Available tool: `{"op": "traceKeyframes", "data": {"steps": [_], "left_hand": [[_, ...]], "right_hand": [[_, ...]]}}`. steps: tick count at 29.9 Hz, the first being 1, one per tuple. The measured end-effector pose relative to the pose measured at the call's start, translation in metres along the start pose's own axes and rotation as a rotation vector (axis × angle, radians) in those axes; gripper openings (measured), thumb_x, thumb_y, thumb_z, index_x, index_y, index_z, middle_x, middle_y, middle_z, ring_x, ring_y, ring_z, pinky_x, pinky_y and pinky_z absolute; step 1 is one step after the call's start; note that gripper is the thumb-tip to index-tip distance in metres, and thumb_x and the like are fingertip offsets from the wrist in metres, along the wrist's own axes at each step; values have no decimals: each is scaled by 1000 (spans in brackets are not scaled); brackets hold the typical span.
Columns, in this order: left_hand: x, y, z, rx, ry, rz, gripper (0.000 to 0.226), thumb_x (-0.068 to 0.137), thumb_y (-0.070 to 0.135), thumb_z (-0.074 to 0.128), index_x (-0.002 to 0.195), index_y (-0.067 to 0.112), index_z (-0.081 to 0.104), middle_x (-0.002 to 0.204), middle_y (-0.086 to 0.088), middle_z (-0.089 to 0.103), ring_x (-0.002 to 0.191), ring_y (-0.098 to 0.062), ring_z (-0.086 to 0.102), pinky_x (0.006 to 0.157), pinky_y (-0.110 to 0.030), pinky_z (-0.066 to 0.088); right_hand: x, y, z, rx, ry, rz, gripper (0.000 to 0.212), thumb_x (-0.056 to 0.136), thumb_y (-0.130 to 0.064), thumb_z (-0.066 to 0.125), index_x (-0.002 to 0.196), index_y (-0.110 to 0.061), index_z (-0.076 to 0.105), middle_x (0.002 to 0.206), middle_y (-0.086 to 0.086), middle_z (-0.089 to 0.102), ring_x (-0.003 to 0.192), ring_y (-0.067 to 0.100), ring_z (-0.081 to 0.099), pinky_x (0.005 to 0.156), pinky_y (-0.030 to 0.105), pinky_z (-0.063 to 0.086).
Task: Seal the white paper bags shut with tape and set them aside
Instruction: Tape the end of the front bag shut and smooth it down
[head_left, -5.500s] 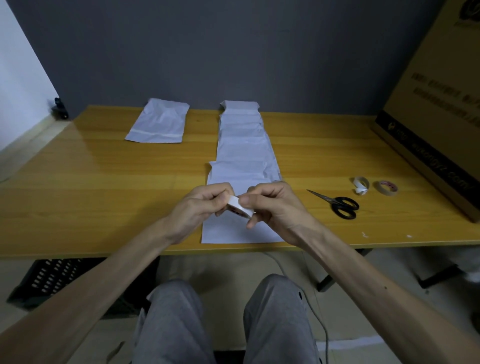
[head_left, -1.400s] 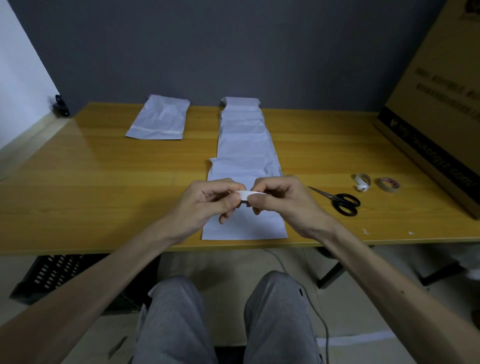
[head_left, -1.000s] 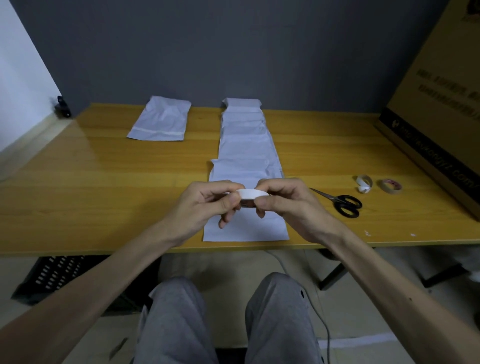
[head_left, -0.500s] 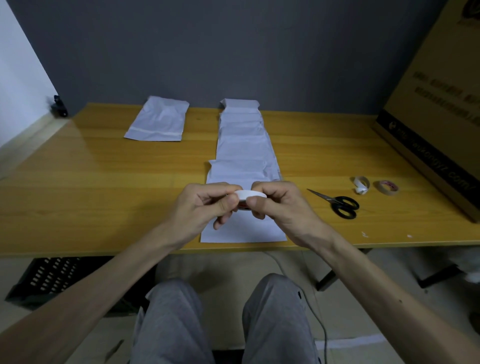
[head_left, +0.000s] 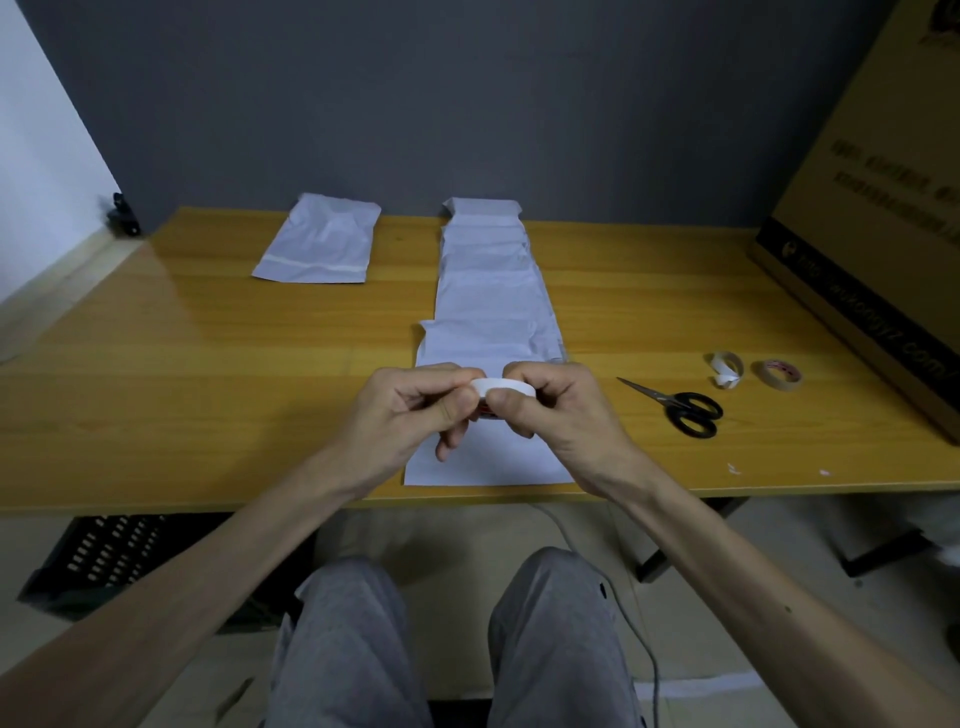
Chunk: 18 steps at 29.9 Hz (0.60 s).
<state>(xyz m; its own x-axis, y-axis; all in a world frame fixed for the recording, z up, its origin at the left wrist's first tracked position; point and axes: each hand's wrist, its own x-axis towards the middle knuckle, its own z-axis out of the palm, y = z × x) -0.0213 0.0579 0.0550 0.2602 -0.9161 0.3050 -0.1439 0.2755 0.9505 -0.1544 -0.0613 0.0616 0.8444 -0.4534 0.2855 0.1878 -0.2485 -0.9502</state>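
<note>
White paper bags (head_left: 491, 291) overlapping in a row across wooden table (head_left: 182, 389). Over the row's near end, covering part of it: tape roll (head_left: 503, 387), pinched by left hand (head_left: 410, 415) and right hand (head_left: 561, 415) alike. Left of the row: one taped bag (head_left: 317, 244). Right: black scissors (head_left: 680, 410), white tape loop (head_left: 726, 366), tan roll (head_left: 777, 373) (these two side by side).

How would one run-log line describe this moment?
left hand, right hand: hold tape roll over nearest bag | scissors: untouched | taped bag: aside, far left
</note>
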Motion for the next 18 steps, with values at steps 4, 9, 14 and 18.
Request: {"op": "traceKeyframes", "data": {"steps": [4, 9, 14, 18], "left_hand": [[0, -4, 2, -38, 22, -24, 25, 89, 13, 53, 103, -3, 66, 69, -6, 55, 56, -15, 51, 50, -24, 44], [1, -5, 2, -64, 29, -35, 27, 88, 12, 52, 108, -3, 65, 70, -7, 55, 55, -15, 51, 49, -24, 45], [2, -6, 3, -25, 20, -20, 24, 89, 12, 53, 107, 4, 66, 69, -5, 55, 56, -15, 51, 49, -24, 44], [1, -6, 1, 18, -11, 1, 19, 90, 11, 54, 101, 6, 68, 70, -9, 53, 58, -18, 50, 50, -25, 44]], "right_hand": [[0, 0, -7, 129, -40, 71, 28, 82, -17, 61, 55, -19, 57, 56, 3, 46, 58, 28, 42, 63, 36, 36], [3, 5, -14, 131, -104, 94, 20, 79, -18, 63, 64, -5, 59, 58, 1, 48, 59, 18, 40, 61, 30, 33], [4, 5, -12, 136, -82, 95, 29, 75, -28, 65, 60, -5, 56, 57, 12, 38, 55, 18, 36, 57, 22, 34], [3, 6, -10, 163, -97, 112, 27, 76, -26, 67, 54, -15, 57, 53, 3, 35, 55, 19, 30, 60, 32, 33]]}}
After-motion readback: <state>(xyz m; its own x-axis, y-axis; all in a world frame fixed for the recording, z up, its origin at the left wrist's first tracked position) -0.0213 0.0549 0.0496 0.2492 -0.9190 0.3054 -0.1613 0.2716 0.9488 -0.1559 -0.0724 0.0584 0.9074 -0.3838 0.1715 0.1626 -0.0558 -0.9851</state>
